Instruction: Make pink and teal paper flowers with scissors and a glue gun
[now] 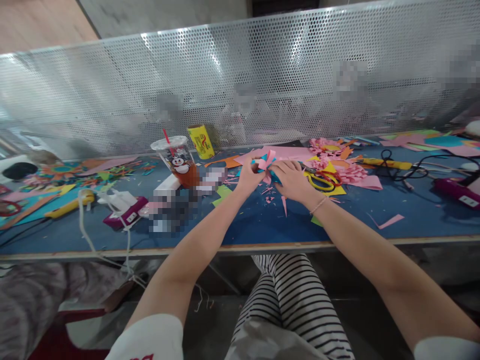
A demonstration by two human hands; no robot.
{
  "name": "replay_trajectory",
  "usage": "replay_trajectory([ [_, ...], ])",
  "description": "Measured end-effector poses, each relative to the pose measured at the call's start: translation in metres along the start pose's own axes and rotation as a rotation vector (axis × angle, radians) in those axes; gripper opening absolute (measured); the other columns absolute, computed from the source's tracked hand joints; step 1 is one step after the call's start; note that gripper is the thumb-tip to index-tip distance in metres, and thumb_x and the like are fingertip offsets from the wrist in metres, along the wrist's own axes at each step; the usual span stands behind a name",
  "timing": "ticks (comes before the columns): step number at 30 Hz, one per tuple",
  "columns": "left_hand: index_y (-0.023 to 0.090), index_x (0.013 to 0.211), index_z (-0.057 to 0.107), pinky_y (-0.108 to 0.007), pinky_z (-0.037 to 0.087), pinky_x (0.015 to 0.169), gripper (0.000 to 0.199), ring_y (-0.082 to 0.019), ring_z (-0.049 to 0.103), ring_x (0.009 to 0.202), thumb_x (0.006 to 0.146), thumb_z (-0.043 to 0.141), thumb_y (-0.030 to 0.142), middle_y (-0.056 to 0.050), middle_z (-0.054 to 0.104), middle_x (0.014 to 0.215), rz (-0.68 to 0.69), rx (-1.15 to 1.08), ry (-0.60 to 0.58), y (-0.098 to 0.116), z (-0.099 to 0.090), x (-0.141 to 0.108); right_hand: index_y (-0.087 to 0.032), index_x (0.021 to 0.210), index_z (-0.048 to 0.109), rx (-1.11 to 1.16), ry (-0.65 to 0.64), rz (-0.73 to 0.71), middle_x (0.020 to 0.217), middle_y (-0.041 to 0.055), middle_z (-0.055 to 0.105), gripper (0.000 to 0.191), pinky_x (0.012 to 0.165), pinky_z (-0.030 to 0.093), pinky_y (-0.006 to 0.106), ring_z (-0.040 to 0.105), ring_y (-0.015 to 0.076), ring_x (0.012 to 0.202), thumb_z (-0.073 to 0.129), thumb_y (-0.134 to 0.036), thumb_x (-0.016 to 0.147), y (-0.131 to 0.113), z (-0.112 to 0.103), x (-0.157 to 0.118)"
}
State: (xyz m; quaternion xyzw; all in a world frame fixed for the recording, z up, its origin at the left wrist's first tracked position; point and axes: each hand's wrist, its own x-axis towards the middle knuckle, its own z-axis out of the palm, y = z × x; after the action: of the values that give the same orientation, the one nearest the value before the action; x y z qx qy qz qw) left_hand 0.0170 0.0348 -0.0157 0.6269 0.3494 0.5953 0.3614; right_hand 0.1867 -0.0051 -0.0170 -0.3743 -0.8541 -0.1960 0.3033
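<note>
Over the blue tabletop, my left hand (250, 175) and my right hand (289, 179) meet around a pink and blue paper flower (267, 161). The fingers of my left hand curl around its left side. My right hand grips it from the right, the fingertips partly hidden by the paper. Loops of pink strip stand up between the hands, with blue paper below them. Close to my right hand lie yellow-handled scissors (319, 182) on a yellow sheet. Pink paper scraps (268, 192) are scattered beneath my hands.
A plastic cup (179, 160) with a red straw and brown drink stands left of my hands, near a yellow box (201, 142). Fringed pink paper (348, 171) lies to the right. A purple power strip (125, 212) and cables sit at left. A perforated metal screen (240, 75) rises behind the table.
</note>
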Motion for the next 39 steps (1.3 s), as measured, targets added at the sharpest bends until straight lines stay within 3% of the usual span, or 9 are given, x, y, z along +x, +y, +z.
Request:
replay_trajectory([
  [4,0.02,0.101,0.049,-0.022,0.043,0.06,0.052,-0.01,0.054,0.063,0.054,0.068,0.009,0.004,0.058,0.071,-0.056,-0.026,-0.033,0.0,0.001,-0.002,-0.015,0.122,0.049,0.033,-0.024,0.024,0.128,0.0124,0.053,0.045,0.097,0.029,0.043,0.043,0.0287,0.117,0.056,-0.021,0.079,0.0,0.003,-0.001],
  [8,0.022,0.1,0.049,-0.025,0.047,0.063,0.049,-0.01,0.056,0.062,0.057,0.072,0.02,0.004,0.059,0.074,-0.251,-0.255,0.014,0.012,0.001,-0.004,-0.017,0.126,0.048,0.136,-0.016,0.041,0.13,0.0116,0.052,0.048,0.099,0.032,0.044,0.044,0.0275,0.12,0.055,-0.018,0.078,0.005,0.008,0.001],
  [12,0.019,0.09,0.053,-0.031,0.049,0.068,0.039,-0.015,0.06,0.065,0.065,0.069,0.044,-0.002,0.061,0.07,-0.41,-0.346,-0.089,0.022,-0.004,-0.002,-0.018,0.113,0.058,0.446,0.142,0.214,0.114,0.01,0.063,0.032,0.094,0.041,0.042,0.056,0.0234,0.107,0.051,-0.019,0.082,0.018,0.01,0.006],
  [14,0.018,0.086,0.055,-0.029,0.046,0.065,0.039,-0.015,0.057,0.062,0.067,0.068,0.049,-0.001,0.057,0.062,-0.346,-0.183,-0.053,0.024,-0.009,-0.001,-0.017,0.109,0.06,0.681,0.232,0.359,0.105,0.0086,0.066,0.03,0.088,0.046,0.039,0.061,0.0219,0.096,0.055,-0.024,0.081,0.026,0.012,0.008],
  [18,0.019,0.079,0.06,-0.023,0.041,0.064,0.031,-0.01,0.049,0.062,0.061,0.077,0.037,0.003,0.052,0.064,-0.008,0.201,0.059,0.023,-0.015,0.003,-0.018,0.103,0.062,1.146,0.261,0.556,0.084,0.0026,0.067,0.035,0.073,0.051,0.033,0.063,0.0174,0.076,0.067,-0.034,0.071,0.035,0.018,0.01],
  [21,0.016,0.079,0.063,-0.023,0.042,0.067,0.03,-0.01,0.052,0.068,0.059,0.077,0.032,0.0,0.059,0.076,-0.006,0.179,-0.007,0.021,-0.013,0.005,-0.019,0.099,0.062,1.303,0.262,0.607,0.081,0.0009,0.066,0.039,0.071,0.052,0.032,0.062,0.0154,0.072,0.072,-0.035,0.065,0.034,0.02,0.01],
  [26,0.015,0.075,0.061,-0.023,0.044,0.06,0.031,-0.011,0.054,0.064,0.055,0.077,0.032,0.001,0.059,0.068,-0.157,-0.051,-0.054,0.014,-0.011,0.006,-0.02,0.096,0.063,1.408,0.266,0.64,0.085,0.0005,0.066,0.043,0.07,0.052,0.029,0.06,0.0137,0.074,0.076,-0.035,0.059,0.031,0.02,0.011],
  [32,0.016,0.069,0.059,-0.022,0.041,0.048,0.026,-0.01,0.052,0.055,0.052,0.076,0.024,0.002,0.055,0.061,-0.321,-0.21,-0.018,0.017,-0.013,0.006,-0.02,0.078,0.063,1.499,0.301,0.74,0.076,-0.0015,0.063,0.027,0.071,0.05,0.028,0.058,0.0104,0.067,0.071,-0.039,0.061,0.033,0.019,0.011],
  [39,0.015,0.072,0.059,-0.022,0.044,0.051,0.027,-0.01,0.054,0.057,0.053,0.077,0.021,0.002,0.056,0.062,-0.365,-0.252,-0.022,0.015,-0.015,0.008,-0.02,0.078,0.062,1.468,0.263,0.748,0.073,-0.0017,0.062,0.029,0.074,0.05,0.031,0.057,0.0115,0.067,0.071,-0.042,0.06,0.032,0.017,0.011],
])
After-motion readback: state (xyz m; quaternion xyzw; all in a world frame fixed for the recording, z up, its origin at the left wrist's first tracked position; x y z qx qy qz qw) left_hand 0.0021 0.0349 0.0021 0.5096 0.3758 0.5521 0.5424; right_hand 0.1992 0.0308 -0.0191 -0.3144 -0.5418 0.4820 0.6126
